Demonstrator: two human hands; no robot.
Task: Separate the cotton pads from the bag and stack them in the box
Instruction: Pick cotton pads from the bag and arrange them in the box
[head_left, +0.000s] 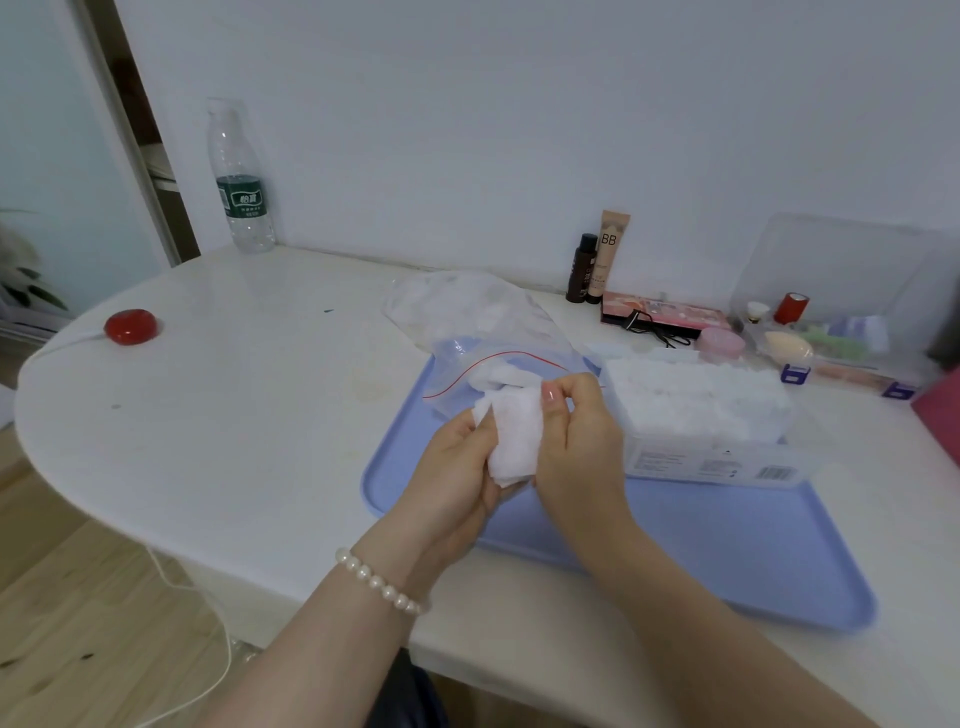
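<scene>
so both hands are on a small clump of cotton pads (517, 434) over the blue tray (675, 545): left hand (457, 467) cups it, right hand (576, 436) fingers pinch the top edge. looks super light and floppy, I'd peel at a corner. box (706, 415) at 2 o'clock is nearly full, bag (478, 332) at 12. further back a tube (613, 254) reads "BB"
</scene>
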